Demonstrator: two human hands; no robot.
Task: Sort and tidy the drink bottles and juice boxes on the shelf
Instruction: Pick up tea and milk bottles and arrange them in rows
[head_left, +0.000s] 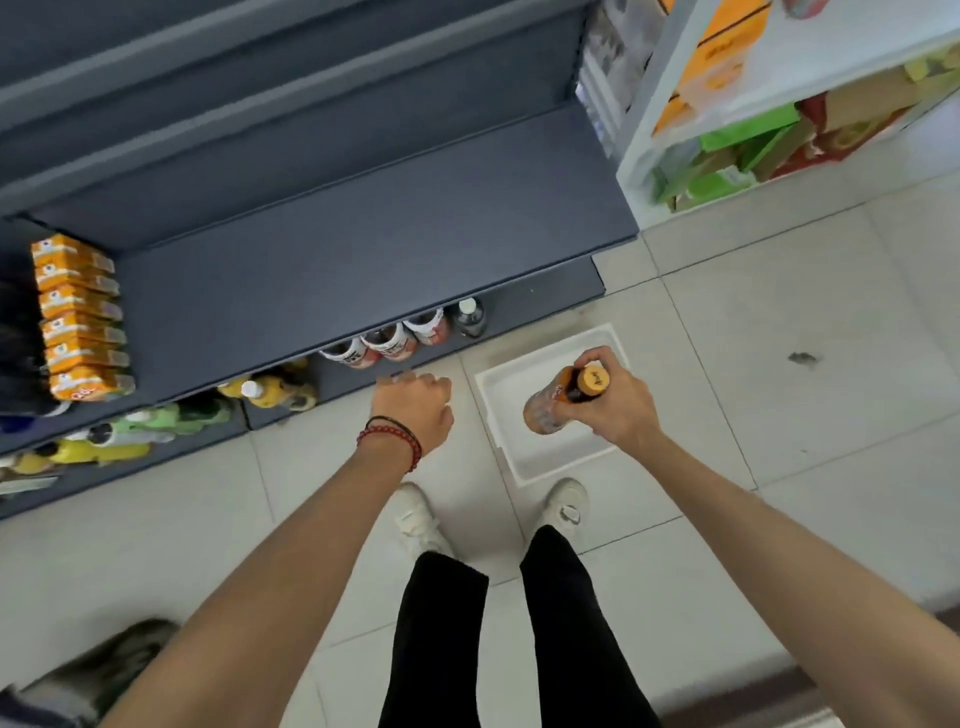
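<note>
The grey tile floor (805, 322) fills most of the view. A big dark shelf (363, 249) stands on the left, and a white shelf (639, 156) with orange and green boxes stands at the top right. A person stands facing the dark shelf in black trousers and white shoes (415, 514). A white tray (550, 457) lies on the floor just in front of the right foot.

A row of orange juice boxes (78, 322) sits at the left end of the dark shelf. On the lower shelf stand red-label bottles (387, 345), with a dark bottle (469, 316) beside them and yellow bottles (270, 389) and green bottles (156, 418) further left.

The right hand (618, 400) grips a brown bottle (558, 402) with an orange cap by its neck, above the white tray. The left hand (415, 410) is near the lower shelf. Its fingers are loosely bent and seem to hold nothing, though the fingertips are blurry. A red and black bracelet (395, 439) is on the left wrist.
</note>
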